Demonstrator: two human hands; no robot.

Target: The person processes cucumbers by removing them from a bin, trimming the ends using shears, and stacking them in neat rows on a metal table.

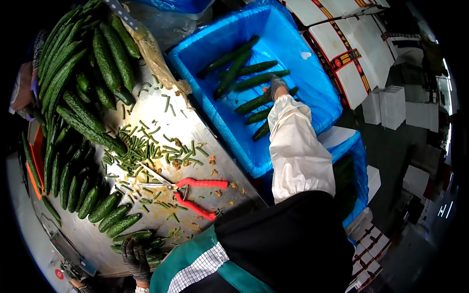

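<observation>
My left hand [135,259], in a dark grey glove, lies with its fingers stretched out over cucumbers [132,237] at the table's near edge. Inside the blue-lined bin [305,105], my gloved right hand [277,88] is closed around a cucumber [253,104], its fingers partly hidden by the angle. More cucumbers [254,68] lie around that hand on the bin's bottom. Red-handled scissors [198,183] rest open on the metal table among many cut green stem bits [139,151].
A large pile of cucumbers [68,63] covers the table's far left, and a row of them [90,200] runs along its left side. A second blue-lined container [359,171] stands beside my right arm. White boxes [349,58] are stacked beyond the bin. Another person's hand [78,283] shows at bottom left.
</observation>
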